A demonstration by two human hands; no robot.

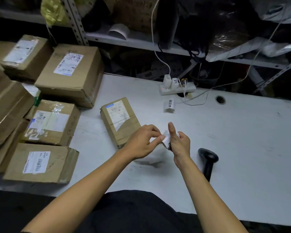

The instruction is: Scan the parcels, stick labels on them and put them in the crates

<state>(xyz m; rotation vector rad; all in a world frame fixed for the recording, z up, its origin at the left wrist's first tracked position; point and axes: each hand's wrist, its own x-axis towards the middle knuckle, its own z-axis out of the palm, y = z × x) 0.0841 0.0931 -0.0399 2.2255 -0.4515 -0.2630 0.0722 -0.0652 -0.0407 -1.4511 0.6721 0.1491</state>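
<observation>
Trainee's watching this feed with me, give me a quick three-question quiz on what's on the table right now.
1. True or false: the scanner is in the right hand.
2. What do both hands hold between them? A) a label B) tape C) a box
3. Which side of the table holds the stacked boxes, as the person sees it?

Key
1. False. The scanner lies on the table, right of the hands.
2. A. The left hand pinches the white label, which the right hand grips too, just in front of the small box.
3. The left.
</observation>
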